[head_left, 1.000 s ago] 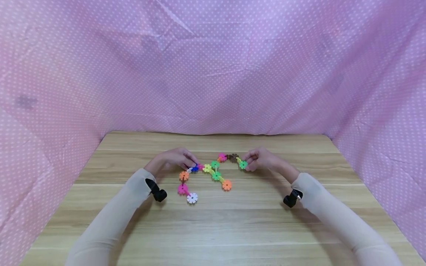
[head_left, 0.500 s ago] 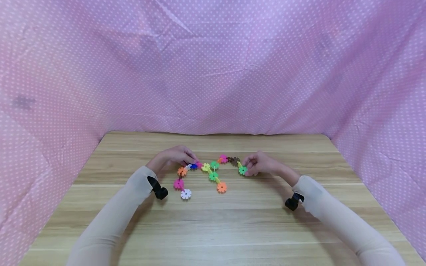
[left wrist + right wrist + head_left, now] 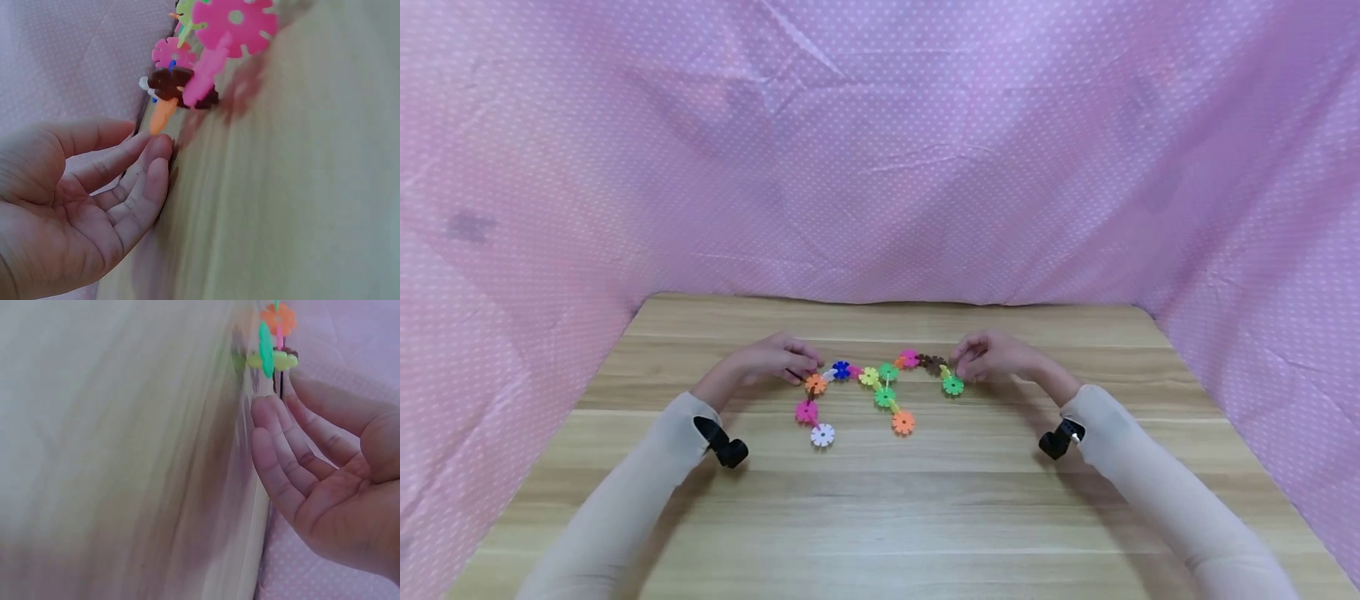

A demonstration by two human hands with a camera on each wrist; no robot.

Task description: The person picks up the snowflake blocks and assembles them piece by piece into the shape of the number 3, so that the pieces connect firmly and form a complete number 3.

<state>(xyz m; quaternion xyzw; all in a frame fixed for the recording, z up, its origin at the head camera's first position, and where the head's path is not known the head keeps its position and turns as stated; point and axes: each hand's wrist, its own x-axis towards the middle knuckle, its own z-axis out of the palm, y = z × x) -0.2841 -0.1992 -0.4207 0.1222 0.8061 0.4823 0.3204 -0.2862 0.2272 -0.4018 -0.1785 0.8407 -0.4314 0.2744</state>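
A chain of interlocking snowflake discs in several colours lies on the wooden table in the head view. Its left arm runs from a blue disc (image 3: 841, 370) through an orange disc (image 3: 816, 383) and a pink disc (image 3: 807, 412) to a white disc (image 3: 822, 435). Just left of the orange disc is my left hand (image 3: 778, 358), fingers loosely bent, fingertips right at that disc's edge in the left wrist view. At the other end, my right hand (image 3: 992, 354) hovers beside the green end disc (image 3: 952, 386). In the right wrist view its relaxed fingers (image 3: 265, 447) hold nothing.
Between the hands, a branch of the chain ends in another orange disc (image 3: 903, 422) towards the front. Pink dotted cloth (image 3: 880, 167) hangs behind the table (image 3: 880, 517) and along both sides. A black wrist camera (image 3: 721, 442) sits on the left sleeve, another (image 3: 1062, 439) on the right.
My left hand has let go near the blue disc and drawn left. The right hand first moved slightly nearer with the green end disc, then released it. The chain's left arm shifted slightly.
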